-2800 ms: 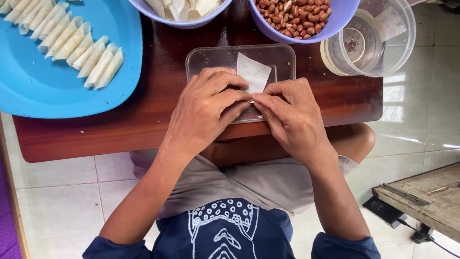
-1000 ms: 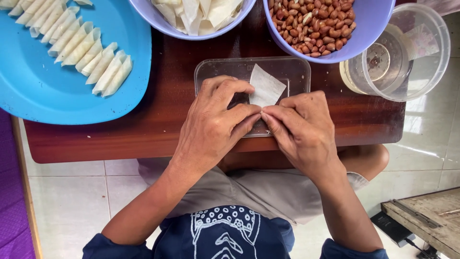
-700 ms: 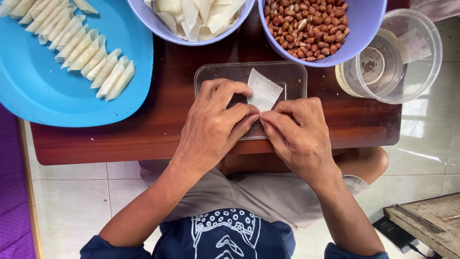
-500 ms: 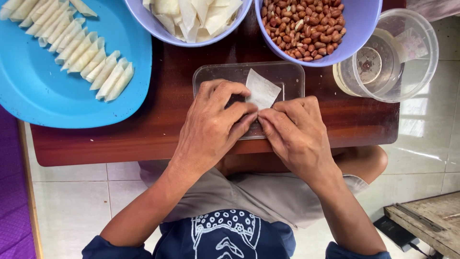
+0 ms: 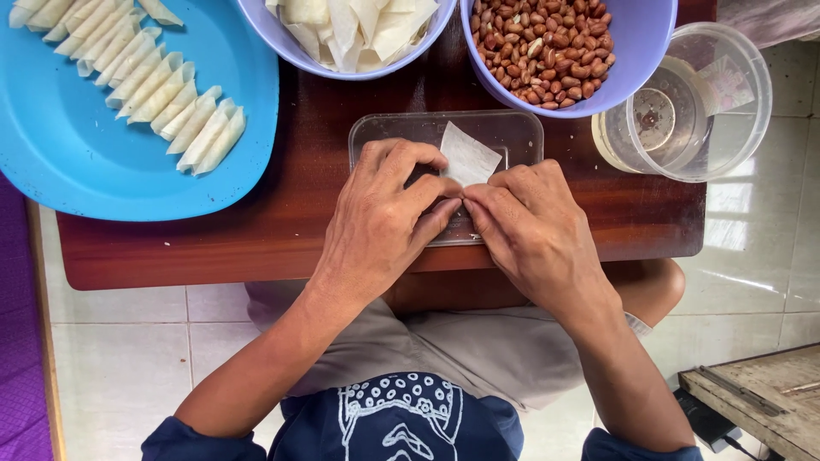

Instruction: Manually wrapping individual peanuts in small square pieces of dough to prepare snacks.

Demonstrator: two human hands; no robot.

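counts, head view. hands: 2, left hand (image 5: 380,226) and right hand (image 5: 528,232), fingertips meeting at centre. wrapper square (image 5: 468,160) under the fingers: 1. clear rectangular tray (image 5: 512,128): 1. lilac bowls: 2, bowl of wrapper sheets (image 5: 282,38) at 12 o'clock, bowl of peanuts (image 5: 636,43) at 1 o'clock; sheets and nuts too many to count. clear round tub (image 5: 735,102) at 2 o'clock: 1. blue plate (image 5: 77,162) at 10 o'clock: 1, with rolled wrappers (image 5: 166,94), about 14 visible, row cut off by the frame edge. wooden table (image 5: 282,230): 1.

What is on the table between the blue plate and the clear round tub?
In the head view, between blue plate and tub: clear tray, wrapper, both hands.
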